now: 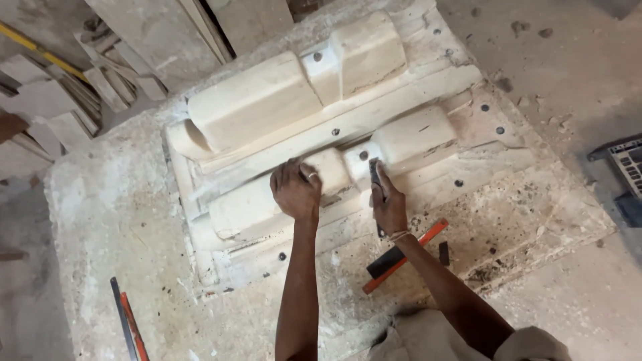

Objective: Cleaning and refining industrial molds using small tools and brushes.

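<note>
Centre frame | right hand (388,202) fingers clamp dark scraper (375,175) on pale mould (321,127) | left hand (295,190) fingers curled, bracing | slip risk: blade gouges mould or nicks left knuckles

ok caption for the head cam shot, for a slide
Left hand braces a pale moulded block while the right hand presses a dark tool against it.

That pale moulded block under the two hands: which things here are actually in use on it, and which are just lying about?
In use:
- pale moulded block, on the rough slab
- left hand, pressed on the block
- right hand, holding a small dark tool against it

Lying about:
- orange-handled tool by the right forearm
- thin orange and dark tool at the slab's lower left
- stacked wood offcuts
- dark crate
</note>
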